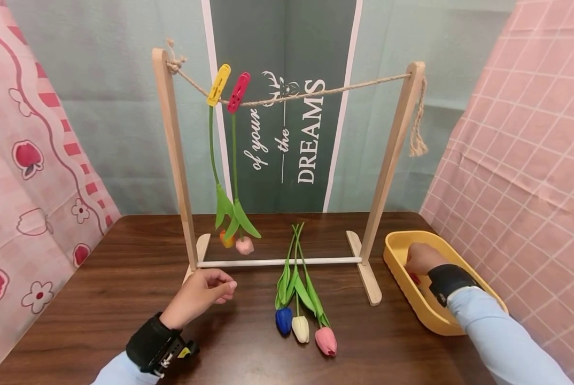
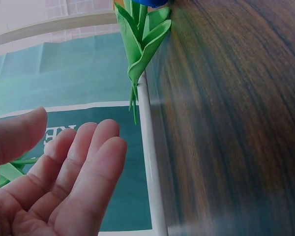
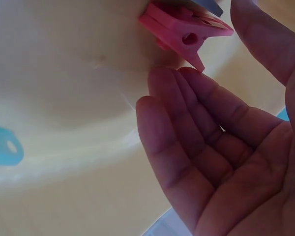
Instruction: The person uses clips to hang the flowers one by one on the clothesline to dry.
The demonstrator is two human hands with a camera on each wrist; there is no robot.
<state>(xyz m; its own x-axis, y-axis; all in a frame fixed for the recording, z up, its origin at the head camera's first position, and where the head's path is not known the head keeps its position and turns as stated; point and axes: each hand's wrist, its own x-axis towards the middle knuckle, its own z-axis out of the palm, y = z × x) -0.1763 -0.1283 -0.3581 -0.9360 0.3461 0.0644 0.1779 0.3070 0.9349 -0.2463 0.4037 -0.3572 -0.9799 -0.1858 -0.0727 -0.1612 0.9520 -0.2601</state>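
My right hand reaches down into the yellow basket. In the right wrist view its fingers are spread from the thumb around a pink clothespin, the fingertips at or near its lower leg; whether they touch I cannot tell. My left hand hovers over the table, fingers loosely bent, holding nothing. Beyond it, two artificial tulips hang heads down from a rope, one by a yellow clothespin, the other by a red clothespin. A blue tulip, a white tulip and a pink tulip lie on the table.
A wooden frame, with a left post, a right post and a white bar low down, carries the rope. The tulip stems cross the bar. A light blue clothespin lies in the basket. Curtains enclose the table.
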